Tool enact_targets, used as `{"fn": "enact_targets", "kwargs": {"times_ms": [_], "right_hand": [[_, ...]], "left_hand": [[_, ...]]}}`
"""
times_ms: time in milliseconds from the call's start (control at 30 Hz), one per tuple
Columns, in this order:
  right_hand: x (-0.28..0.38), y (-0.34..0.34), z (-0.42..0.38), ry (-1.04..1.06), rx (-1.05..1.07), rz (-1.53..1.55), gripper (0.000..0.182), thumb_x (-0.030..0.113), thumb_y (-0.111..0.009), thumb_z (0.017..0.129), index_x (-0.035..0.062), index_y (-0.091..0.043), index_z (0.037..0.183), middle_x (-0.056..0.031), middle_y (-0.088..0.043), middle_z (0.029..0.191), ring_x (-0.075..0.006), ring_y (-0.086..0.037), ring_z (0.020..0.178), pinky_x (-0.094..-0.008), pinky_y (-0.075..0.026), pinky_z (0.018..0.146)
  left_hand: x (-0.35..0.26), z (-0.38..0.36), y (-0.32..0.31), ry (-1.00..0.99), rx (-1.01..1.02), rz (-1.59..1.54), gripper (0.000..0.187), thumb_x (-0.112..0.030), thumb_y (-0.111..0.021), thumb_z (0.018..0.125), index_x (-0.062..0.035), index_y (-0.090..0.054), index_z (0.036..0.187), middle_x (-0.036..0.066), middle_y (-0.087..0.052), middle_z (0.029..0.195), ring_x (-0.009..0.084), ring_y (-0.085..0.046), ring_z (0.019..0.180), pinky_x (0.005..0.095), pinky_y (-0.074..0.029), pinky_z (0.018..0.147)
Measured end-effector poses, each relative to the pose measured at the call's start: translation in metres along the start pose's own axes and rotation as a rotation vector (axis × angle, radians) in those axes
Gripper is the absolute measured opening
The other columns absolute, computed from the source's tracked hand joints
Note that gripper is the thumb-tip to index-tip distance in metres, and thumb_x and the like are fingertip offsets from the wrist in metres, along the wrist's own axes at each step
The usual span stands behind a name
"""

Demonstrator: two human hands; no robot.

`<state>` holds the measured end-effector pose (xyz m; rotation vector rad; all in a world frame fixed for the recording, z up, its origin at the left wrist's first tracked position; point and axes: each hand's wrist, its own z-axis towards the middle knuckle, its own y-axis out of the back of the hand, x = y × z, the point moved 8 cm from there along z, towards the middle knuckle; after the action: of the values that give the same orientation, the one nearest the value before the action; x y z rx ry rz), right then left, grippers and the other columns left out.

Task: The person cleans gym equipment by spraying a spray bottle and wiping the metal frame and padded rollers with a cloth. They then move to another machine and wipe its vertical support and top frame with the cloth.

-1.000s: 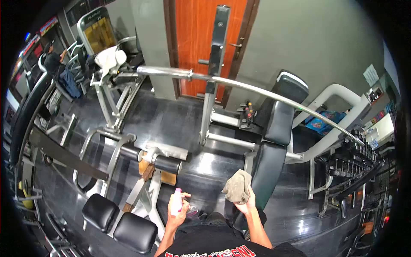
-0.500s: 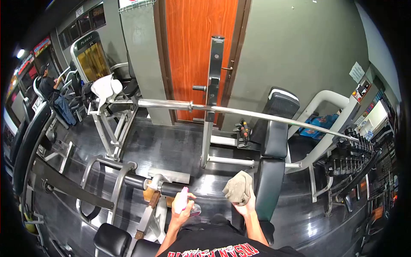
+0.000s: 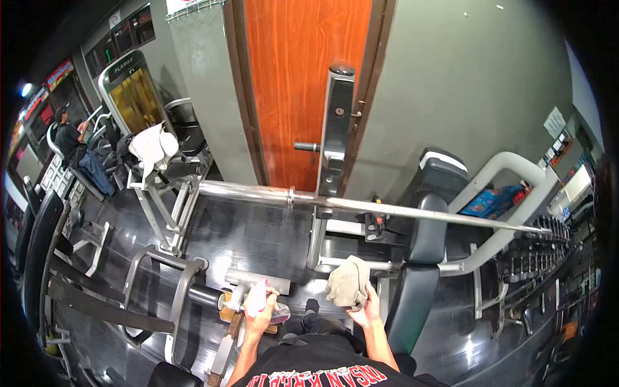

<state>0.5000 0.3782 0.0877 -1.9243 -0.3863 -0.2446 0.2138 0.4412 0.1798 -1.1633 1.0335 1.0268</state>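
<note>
My left hand (image 3: 260, 314) is closed around a spray bottle with a white and pink top (image 3: 256, 298); part of its see-through body shows beside the fingers. In my right hand (image 3: 367, 312) is a crumpled grey-beige cloth (image 3: 347, 284), gripped at its right and lower edge. Both hands are in front of my body at waist height, apart from each other. Beyond them a bare metal barbell (image 3: 400, 210) lies across the rack upright (image 3: 337, 129). A black padded bench (image 3: 416, 300) stands to the right of the cloth.
A machine with a black roller pad (image 3: 205, 295) is close on my left. A white towel (image 3: 153, 148) hangs over equipment farther left, near a seated person (image 3: 84, 151). Dumbbells (image 3: 532, 258) sit on a rack at right. Behind the barbell is an orange-brown wooden door (image 3: 284, 77).
My view has moved closer to the barbell, which now appears lower and nearer. My foot has come into view. The spray bottle and the cloth are still in my hands.
</note>
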Motion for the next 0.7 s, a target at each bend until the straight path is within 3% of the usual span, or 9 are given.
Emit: {"fn": "enact_targets", "kwargs": {"times_ms": [133, 233, 267, 300, 400, 500, 533, 567, 700], "right_hand": [[0.030, -0.020, 0.046, 0.016, 0.058, -0.088, 0.062, 0.049, -0.050, 0.096, 0.0098, -0.047, 0.144, -0.0090, -0.057, 0.140, -0.0283, -0.056, 0.126, -0.0474, -0.048, 0.101], [0.048, -0.044, 0.076, -0.017, 0.193, -0.136, 0.065, 0.051, -0.049, 0.096, 0.0105, -0.044, 0.146, -0.0097, -0.054, 0.143, -0.0294, -0.054, 0.128, -0.0480, -0.047, 0.102], [0.049, -0.035, 0.090, -0.108, 0.349, -0.016, 0.070, 0.052, -0.051, 0.094, 0.0098, -0.039, 0.149, -0.0121, -0.048, 0.148, -0.0335, -0.050, 0.132, -0.0553, -0.042, 0.107], [0.050, -0.052, 0.088, -0.124, 0.346, -0.016, 0.070, 0.052, -0.051, 0.094, 0.0098, -0.039, 0.149, -0.0121, -0.048, 0.148, -0.0335, -0.050, 0.132, -0.0553, -0.042, 0.107], [0.060, -0.136, 0.077, -0.169, 0.555, -0.053, 0.078, 0.047, -0.060, 0.091, 0.0079, -0.031, 0.152, -0.0156, -0.037, 0.155, -0.0414, -0.036, 0.141, -0.0701, -0.021, 0.114], [0.060, -0.135, 0.085, -0.151, 0.477, -0.153, 0.079, 0.052, -0.055, 0.092, 0.0088, -0.030, 0.153, -0.0157, -0.037, 0.155, -0.0405, -0.039, 0.139, -0.0669, -0.030, 0.112], [0.058, -0.129, 0.090, -0.166, 0.487, -0.184, 0.078, 0.053, -0.055, 0.093, 0.0088, -0.031, 0.153, -0.0149, -0.037, 0.155, -0.0383, -0.040, 0.140, -0.0617, -0.032, 0.112], [0.055, -0.122, 0.095, -0.174, 0.450, -0.165, 0.074, 0.053, -0.053, 0.094, 0.0093, -0.034, 0.152, -0.0138, -0.042, 0.152, -0.0352, -0.044, 0.137, -0.0560, -0.037, 0.111], [0.038, -0.114, 0.110, -0.263, 0.451, -0.205, 0.060, 0.048, -0.050, 0.098, 0.0109, -0.046, 0.145, -0.0089, -0.052, 0.146, -0.0295, -0.053, 0.130, -0.0489, -0.042, 0.107]], "left_hand": [[-0.009, 0.032, 0.003, -0.040, -0.030, 0.079, 0.019, 0.001, -0.062, 0.094, 0.0014, -0.056, 0.111, 0.012, -0.066, 0.093, 0.0129, -0.061, 0.064, 0.0263, -0.051, 0.059], [-0.018, 0.040, 0.017, -0.023, -0.146, 0.104, 0.028, -0.008, -0.064, 0.095, 0.0036, -0.055, 0.119, 0.012, -0.065, 0.094, 0.0123, -0.060, 0.063, 0.0255, -0.051, 0.059], [-0.012, 0.042, 0.028, -0.035, -0.189, 0.126, 0.032, -0.013, -0.065, 0.096, 0.0047, -0.055, 0.120, 0.011, -0.065, 0.094, 0.0121, -0.059, 0.063, 0.0255, -0.051, 0.059], [-0.017, 0.043, 0.031, -0.030, -0.195, 0.148, 0.035, -0.015, -0.066, 0.096, 0.0055, -0.055, 0.122, 0.010, -0.064, 0.094, 0.0120, -0.059, 0.063, 0.0257, -0.051, 0.059], [-0.028, 0.045, 0.038, -0.097, -0.254, 0.181, 0.035, -0.014, -0.065, 0.096, 0.0056, -0.054, 0.123, 0.011, -0.064, 0.094, 0.0124, -0.059, 0.063, 0.0257, -0.051, 0.059], [-0.030, 0.052, 0.037, -0.128, -0.289, 0.156, 0.033, -0.010, -0.063, 0.096, 0.0062, -0.054, 0.123, 0.011, -0.064, 0.094, 0.0127, -0.059, 0.063, 0.0257, -0.051, 0.058], [-0.030, 0.053, 0.034, -0.144, -0.316, 0.143, 0.033, -0.008, -0.063, 0.096, 0.0063, -0.054, 0.124, 0.011, -0.064, 0.094, 0.0129, -0.059, 0.063, 0.0256, -0.051, 0.058], [-0.031, 0.055, 0.033, -0.160, -0.344, 0.131, 0.033, -0.006, -0.062, 0.095, 0.0064, -0.053, 0.124, 0.012, -0.064, 0.094, 0.0132, -0.059, 0.062, 0.0255, -0.051, 0.058], [-0.025, 0.066, 0.022, -0.146, -0.317, 0.137, 0.023, -0.006, -0.058, 0.097, 0.0021, -0.053, 0.118, 0.012, -0.062, 0.096, 0.0167, -0.059, 0.062, 0.0290, -0.052, 0.057]]}}
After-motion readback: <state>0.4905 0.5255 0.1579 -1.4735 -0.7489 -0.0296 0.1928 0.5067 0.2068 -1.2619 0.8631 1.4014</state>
